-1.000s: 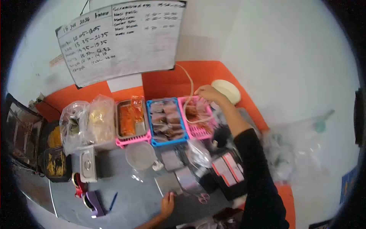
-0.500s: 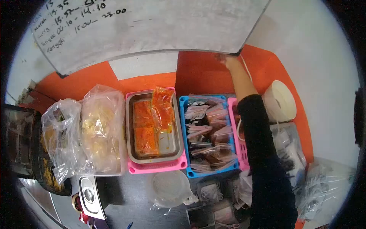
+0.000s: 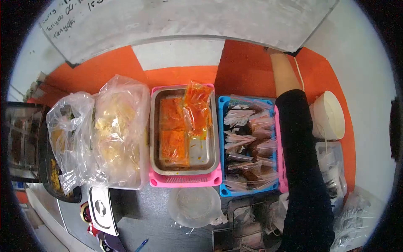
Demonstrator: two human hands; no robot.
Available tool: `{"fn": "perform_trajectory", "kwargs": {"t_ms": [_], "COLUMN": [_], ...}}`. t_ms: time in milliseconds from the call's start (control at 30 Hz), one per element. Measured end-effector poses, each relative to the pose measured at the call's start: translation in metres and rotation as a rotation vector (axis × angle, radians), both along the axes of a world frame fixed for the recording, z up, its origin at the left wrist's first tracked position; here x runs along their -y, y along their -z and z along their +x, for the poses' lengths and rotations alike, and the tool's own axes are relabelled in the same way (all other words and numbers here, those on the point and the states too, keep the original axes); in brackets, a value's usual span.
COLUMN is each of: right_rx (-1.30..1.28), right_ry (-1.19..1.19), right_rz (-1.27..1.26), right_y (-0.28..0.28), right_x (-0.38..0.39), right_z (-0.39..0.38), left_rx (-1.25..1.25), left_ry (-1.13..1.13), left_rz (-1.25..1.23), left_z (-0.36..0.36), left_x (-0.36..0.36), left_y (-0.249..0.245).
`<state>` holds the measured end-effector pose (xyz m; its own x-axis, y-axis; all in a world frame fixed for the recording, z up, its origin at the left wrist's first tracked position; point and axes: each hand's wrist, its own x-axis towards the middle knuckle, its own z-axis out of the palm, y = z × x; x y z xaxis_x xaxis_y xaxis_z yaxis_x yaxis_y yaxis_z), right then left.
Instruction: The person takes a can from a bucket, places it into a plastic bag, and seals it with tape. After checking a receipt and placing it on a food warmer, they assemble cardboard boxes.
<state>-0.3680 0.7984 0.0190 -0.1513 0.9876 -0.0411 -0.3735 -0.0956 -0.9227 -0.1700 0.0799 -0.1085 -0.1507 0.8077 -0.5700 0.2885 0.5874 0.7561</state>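
Since 1 s ago, R hand (image 3: 276, 51) moved from over right pink basket (image 3: 281, 168) to lower edge of whiteboard (image 3: 189, 23). Near: loose sleeve (image 3: 300, 147) may drag crinkly film pkts (image 3: 241, 140) from rigid blue basket (image 3: 221, 147). Far: thin cord (image 3: 299, 73) nr R hand, poss. snag. Whiteboard flat, at far wall; fingers hidden, can't tell. L hand out of view.

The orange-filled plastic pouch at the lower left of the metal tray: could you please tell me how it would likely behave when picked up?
The pouch would probably bend or sag, as its packaging looks like thin film. It may be slippery, given the shiny surface and orange smears on the metal tray. Lying flat, it seems unlikely to roll.
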Motion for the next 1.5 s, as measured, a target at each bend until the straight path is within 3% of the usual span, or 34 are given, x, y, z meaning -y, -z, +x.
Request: {"fn": "perform_trajectory", "kwargs": {"t_ms": [433,600,667,733,767,800,833,900,967,1033,1100,1167,1200,1300,1333,1400,1433,1500], "right_rx": [-0.041,-0.036,-0.075,0.024,-0.051,-0.122,-0.208,-0.415,-0.526,-0.704,-0.453,-0.184,0.036,0.637,0.746,1.112,1.105,1.627], "right_ry": [0.114,0.195,0.263,0.242,0.265,0.286,0.343,0.526,0.679,0.737,0.199,0.031,-0.164,-1.116,-1.15,-0.559,-0.537,-0.195], "right_rz": [-0.033,-0.099,-0.153,-0.067,0.043,0.146,0.103,-0.032,-0.128,-0.465,-0.209,0.041,0.107,0.337,0.433,0.639,0.641,0.409], "right_y": [0.008,-0.023,-0.05,-0.082,-0.097,-0.109,-0.113,-0.107,-0.11,-0.126,-0.16,-0.182,-0.182,-0.129,-0.092,0.012,0.026,0.043], "right_x": [0.024,0.064,0.085,0.104,0.11,0.115,0.108,0.09,0.115,0.144,0.236,0.352,0.408,0.528,0.561,0.619,0.621,0.62], "right_z": [0.008,0.059,0.094,0.149,0.185,0.224,0.272,0.375,0.444,0.489,0.478,0.436,0.424,0.417,0.415,0.417,0.414,0.414], "left_rx": [-0.124,-0.278,-0.168,-0.177,-0.162,-0.17,-0.174,-0.296,-0.267,-0.292,-0.251,-0.267,-0.286,-0.239,-0.25,-0.271,-0.28,-0.297], "left_ry": [0.132,0.269,0.437,0.079,0.103,-0.014,-0.133,-0.08,-0.083,-0.14,-0.143,-0.137,-0.149,-0.176,-0.161,-0.175,-0.159,-0.197], "left_rz": [0.041,0.08,0.116,0.279,0.296,0.366,0.425,0.557,0.544,0.615,0.623,0.595,0.586,0.501,0.505,0.585,0.596,0.562], "left_z": [0.035,0.06,0.035,0.036,0.038,0.041,0.046,0.047,0.046,0.047,0.048,0.051,0.051,0.054,0.054,0.055,0.055,0.06], "left_x": [0.026,0.055,0.027,0.027,0.027,0.028,0.031,0.033,0.031,0.026,0.026,0.026,0.025,0.025,0.026,0.024,0.024,0.027], "left_y": [-0.009,0.012,-0.023,-0.032,-0.033,-0.029,-0.025,-0.013,-0.017,-0.024,-0.025,-0.025,-0.026,-0.031,-0.032,-0.032,-0.03,-0.027]}}
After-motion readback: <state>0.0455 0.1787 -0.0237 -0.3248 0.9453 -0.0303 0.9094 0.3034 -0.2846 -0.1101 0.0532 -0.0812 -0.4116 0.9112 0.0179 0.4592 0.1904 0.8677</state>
